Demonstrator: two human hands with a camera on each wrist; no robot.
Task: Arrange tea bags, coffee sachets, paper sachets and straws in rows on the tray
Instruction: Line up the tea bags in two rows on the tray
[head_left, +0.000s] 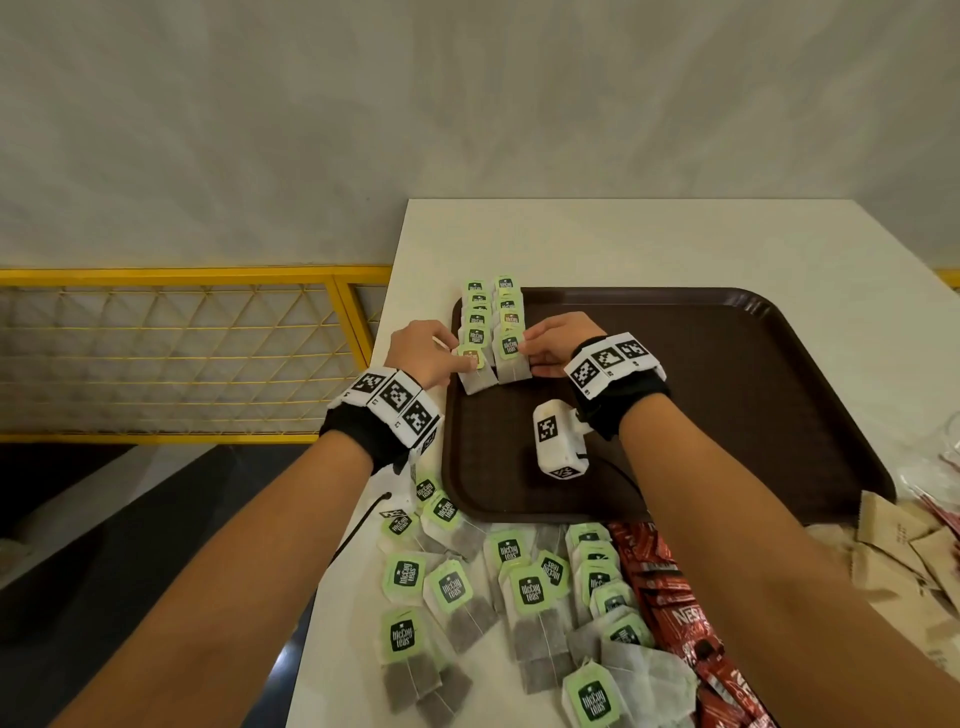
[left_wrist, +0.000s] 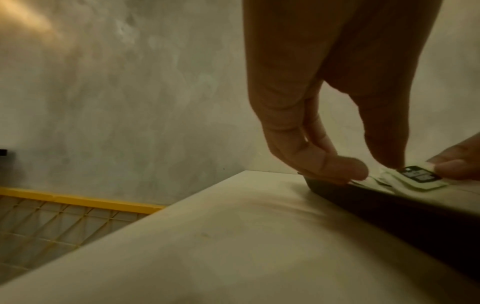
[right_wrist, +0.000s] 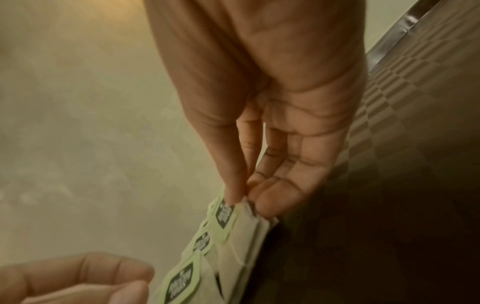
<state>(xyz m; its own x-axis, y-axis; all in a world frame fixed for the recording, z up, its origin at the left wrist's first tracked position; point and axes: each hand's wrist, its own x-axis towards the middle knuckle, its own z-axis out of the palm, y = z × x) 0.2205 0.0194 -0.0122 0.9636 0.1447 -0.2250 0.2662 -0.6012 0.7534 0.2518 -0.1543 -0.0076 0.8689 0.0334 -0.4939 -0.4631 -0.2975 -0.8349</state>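
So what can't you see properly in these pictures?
- Straws: none clearly seen; head view's right edge cuts off that pile.
- Coffee sachets: right arm covers part of them, head view.
- Tea bag labels: blurred, right wrist view.
- Tray: mostly cut off, left wrist view.

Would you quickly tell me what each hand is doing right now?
Left hand: fingers rest on the nearest tea bag of the left row, pinching it.
Right hand: pinches the nearest tea bag of the right row.
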